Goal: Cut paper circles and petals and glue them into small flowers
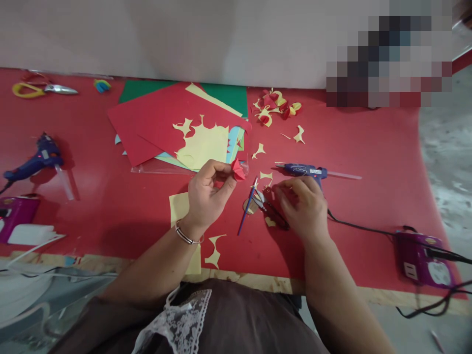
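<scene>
My left hand (211,192) pinches a small folded red paper flower (238,170) between thumb and fingertips, raised over the table. To its right, my right hand (303,204) hovers with curled fingers drawn together; whatever may lie between the fingertips is too small and blurred to name. Under and beside the right fingers lies a dark-handled cutting tool (276,215) with silver jaws. A blue thin brush or pen (246,209) rests left of it, across a small round disc (250,206). Just beyond the right hand, a blue glue gun (304,170) lies with a clear glue stick in it.
Red, green and yellow paper sheets (147,115) are stacked at the back. Several red-yellow paper pieces (275,103) lie right of them. Scissors (46,89), another glue gun (37,158) and a purple power box (22,216) sit left; a second power box (424,258) with cables is right.
</scene>
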Motion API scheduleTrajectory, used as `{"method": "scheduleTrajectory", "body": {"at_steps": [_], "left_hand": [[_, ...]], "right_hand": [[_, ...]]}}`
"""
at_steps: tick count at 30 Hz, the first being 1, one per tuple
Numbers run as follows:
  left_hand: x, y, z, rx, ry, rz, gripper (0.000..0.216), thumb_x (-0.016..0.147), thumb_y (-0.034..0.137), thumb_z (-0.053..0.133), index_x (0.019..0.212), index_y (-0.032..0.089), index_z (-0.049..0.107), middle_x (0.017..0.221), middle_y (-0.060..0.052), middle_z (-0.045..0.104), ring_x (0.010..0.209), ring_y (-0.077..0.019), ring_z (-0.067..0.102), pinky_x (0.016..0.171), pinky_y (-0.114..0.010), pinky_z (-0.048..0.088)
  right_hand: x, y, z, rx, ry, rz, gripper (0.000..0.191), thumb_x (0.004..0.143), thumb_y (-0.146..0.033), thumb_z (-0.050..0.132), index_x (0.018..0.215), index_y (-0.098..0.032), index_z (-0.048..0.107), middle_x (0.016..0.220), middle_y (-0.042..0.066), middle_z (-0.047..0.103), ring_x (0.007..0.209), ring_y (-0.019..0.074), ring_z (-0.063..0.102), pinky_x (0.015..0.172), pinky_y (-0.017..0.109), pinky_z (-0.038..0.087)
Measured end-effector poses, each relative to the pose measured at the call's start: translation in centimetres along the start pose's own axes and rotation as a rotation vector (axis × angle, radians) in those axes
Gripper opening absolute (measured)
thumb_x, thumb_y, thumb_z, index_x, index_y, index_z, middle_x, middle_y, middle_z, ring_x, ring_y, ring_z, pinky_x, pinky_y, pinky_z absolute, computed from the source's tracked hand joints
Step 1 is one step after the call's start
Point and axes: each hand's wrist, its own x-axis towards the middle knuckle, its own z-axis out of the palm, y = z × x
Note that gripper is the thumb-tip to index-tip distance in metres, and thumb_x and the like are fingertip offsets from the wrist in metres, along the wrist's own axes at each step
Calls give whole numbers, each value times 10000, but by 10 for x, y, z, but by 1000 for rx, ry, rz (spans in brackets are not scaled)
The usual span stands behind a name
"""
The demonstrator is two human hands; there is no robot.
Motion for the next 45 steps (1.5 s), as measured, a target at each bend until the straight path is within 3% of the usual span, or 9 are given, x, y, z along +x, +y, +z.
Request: {"method": "scheduleTrajectory", "body": {"at_steps": [6,17,28,33,45], "left_hand": [[2,2,-2,-43,9,39,82,976,222,777,973,227,696,892,1,767,781,-120,724,742,-255,620],[2,9,0,29,-172,11,103,945,154,732,930,235,671,888,-5,781,759,-127,712,731,-267,632],[3,8,1,154,-350,20,131,959,104,667,913,227,664,880,-11,775,810,-143,729,758,-269,602],[3,4,1,185,-411,67,115,985,116,652,942,219,677,892,-20,771,819,-153,739,779,-280,599],[4,2,2,256,-476,164,130,1011,112,619,972,224,675,925,-32,777,885,-173,739,839,-309,601]], "right_hand": [[-3,-2,8,30,-113,-27,83,1032,-247,669,976,-236,730,983,76,733,911,250,695,829,407,569],[-1,3,11,36,-194,12,110,1032,-261,675,968,-226,757,983,84,737,918,257,712,842,420,568],[0,-2,10,74,-150,4,98,1030,-263,689,944,-229,723,939,65,717,855,232,694,761,388,566],[1,-18,1,132,-43,-99,77,1041,-220,665,998,-250,722,943,64,736,879,230,718,756,392,601],[1,-31,-2,168,-27,-232,112,1037,-173,663,1030,-255,740,932,63,749,839,220,740,739,395,620]]}}
